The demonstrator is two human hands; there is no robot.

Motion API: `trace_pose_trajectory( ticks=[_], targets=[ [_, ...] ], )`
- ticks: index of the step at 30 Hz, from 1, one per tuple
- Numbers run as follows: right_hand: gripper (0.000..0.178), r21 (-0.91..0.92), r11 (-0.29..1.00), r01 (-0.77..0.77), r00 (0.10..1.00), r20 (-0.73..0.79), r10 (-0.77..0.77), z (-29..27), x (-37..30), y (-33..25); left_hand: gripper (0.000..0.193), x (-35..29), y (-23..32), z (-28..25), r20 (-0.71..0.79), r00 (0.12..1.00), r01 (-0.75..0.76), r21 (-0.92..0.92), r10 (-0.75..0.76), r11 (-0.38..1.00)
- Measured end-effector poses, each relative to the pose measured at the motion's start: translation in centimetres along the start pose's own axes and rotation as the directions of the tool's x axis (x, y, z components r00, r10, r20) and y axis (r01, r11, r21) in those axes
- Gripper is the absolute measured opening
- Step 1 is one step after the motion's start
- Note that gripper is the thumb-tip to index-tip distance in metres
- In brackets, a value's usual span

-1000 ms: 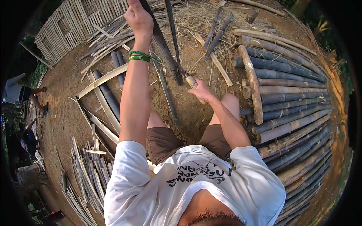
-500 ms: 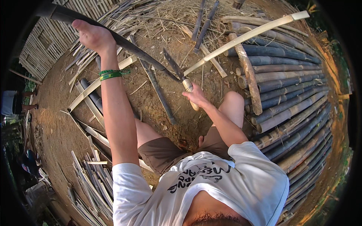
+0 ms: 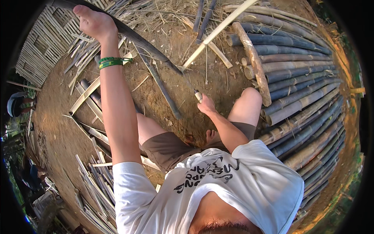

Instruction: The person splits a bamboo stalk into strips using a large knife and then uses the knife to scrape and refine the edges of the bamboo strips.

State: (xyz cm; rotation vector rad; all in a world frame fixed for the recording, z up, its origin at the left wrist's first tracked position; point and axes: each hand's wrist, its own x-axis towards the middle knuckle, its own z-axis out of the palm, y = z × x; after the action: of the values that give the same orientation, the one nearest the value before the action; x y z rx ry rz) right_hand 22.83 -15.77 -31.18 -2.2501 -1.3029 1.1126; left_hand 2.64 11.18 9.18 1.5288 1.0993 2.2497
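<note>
My left hand (image 3: pixel 95 24), raised at the upper left, is closed round a long dark length of split bamboo (image 3: pixel 142 42), its fingers partly hidden. This piece slants down to the middle of the view. At its lower end it meets a pale bamboo strip (image 3: pixel 218 32), which runs off up and to the right; whether the two are joined I cannot tell. Below that meeting point, my right hand (image 3: pixel 207 104) grips a large knife (image 3: pixel 198 96) by its pale handle. The blade points up toward the bamboo's end and looks blurred.
Dark and tan bamboo poles (image 3: pixel 292 74) lie stacked at the right, with a short log (image 3: pixel 253 64) across their ends. Split strips (image 3: pixel 95 185) are piled at the lower left. Straw and shavings (image 3: pixel 163 17) litter the far ground. A person (image 3: pixel 18 104) is at the left edge.
The knife has come down toward me, away from the bamboo's end. The pale strip has swung to a steeper slant. My left hand has shifted slightly up and left with the dark bamboo.
</note>
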Motion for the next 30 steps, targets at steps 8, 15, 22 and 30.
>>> trace_pose_trajectory(
  ticks=[8, 15, 22, 30],
  targets=[
    [0.05, 0.175, 0.984, 0.025, 0.995, 0.088, -0.041, -1.9, -1.2, -0.7, 0.079, 0.0, -1.0, -1.8, -0.028, 0.997, 0.073, 0.045, -0.072, 0.996],
    [0.052, 0.1, 0.99, -0.1, 0.992, 0.093, 0.091, -0.7, -1.1, 0.4, 0.079, 0.4, 0.3, -1.9, -0.074, 0.994, 0.082, 0.075, -0.076, 0.994],
    [0.011, 0.873, 0.135, -0.468, 0.883, 0.454, 0.12, -2.9, -0.7, -2.6, 0.083, -0.6, 0.3, -7.0, -0.137, 0.976, 0.182, 0.097, -0.168, 0.979],
    [0.007, 0.995, 0.005, -0.097, 0.974, 0.093, 0.206, -14.5, 14.2, -6.9, 0.086, -2.2, 2.2, -10.3, -0.248, 0.931, 0.254, -0.082, -0.267, 0.964]
  ],
)
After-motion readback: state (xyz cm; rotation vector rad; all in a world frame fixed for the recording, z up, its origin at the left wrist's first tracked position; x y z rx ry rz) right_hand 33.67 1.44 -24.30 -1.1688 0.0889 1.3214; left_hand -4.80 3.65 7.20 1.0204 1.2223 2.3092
